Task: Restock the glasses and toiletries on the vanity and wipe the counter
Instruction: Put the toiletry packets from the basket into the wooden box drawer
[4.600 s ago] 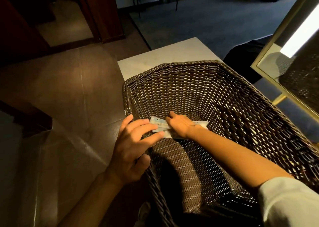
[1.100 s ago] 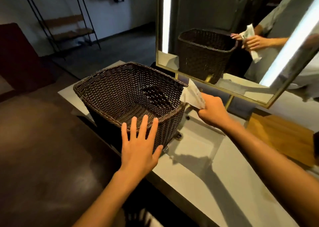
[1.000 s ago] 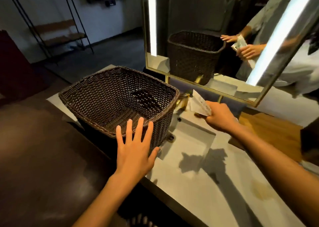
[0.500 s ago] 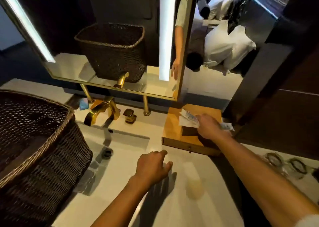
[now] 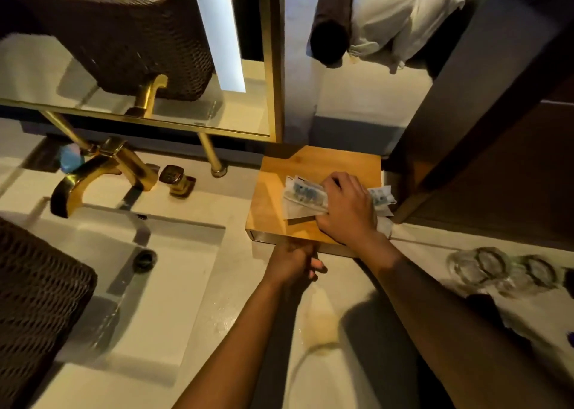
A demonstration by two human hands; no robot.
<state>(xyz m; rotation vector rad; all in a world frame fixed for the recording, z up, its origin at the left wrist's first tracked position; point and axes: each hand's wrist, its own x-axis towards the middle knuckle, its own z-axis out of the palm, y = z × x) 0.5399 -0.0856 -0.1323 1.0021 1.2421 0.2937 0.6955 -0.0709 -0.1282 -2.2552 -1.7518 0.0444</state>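
Observation:
My right hand (image 5: 348,209) presses a bunch of white toiletry packets (image 5: 306,195) with blue print down onto the wooden tray (image 5: 273,191) at the back of the vanity counter (image 5: 248,309). Packet ends stick out on both sides of the hand. My left hand (image 5: 293,264) is curled at the tray's front edge, on the counter; nothing shows in it. Two clear glasses (image 5: 484,267) lie at the right on the counter.
A dark wicker basket (image 5: 37,303) stands at the left over the sink (image 5: 149,272). A gold faucet (image 5: 102,172) and its knob (image 5: 175,178) sit behind the sink. A gold-framed mirror (image 5: 270,66) rises at the back. A dark wall panel stands right of the tray.
The view swung from the basket to the tray. My right hand carried the packets from the basket onto the wooden tray. My left hand left the basket rim and moved up to the tray's front.

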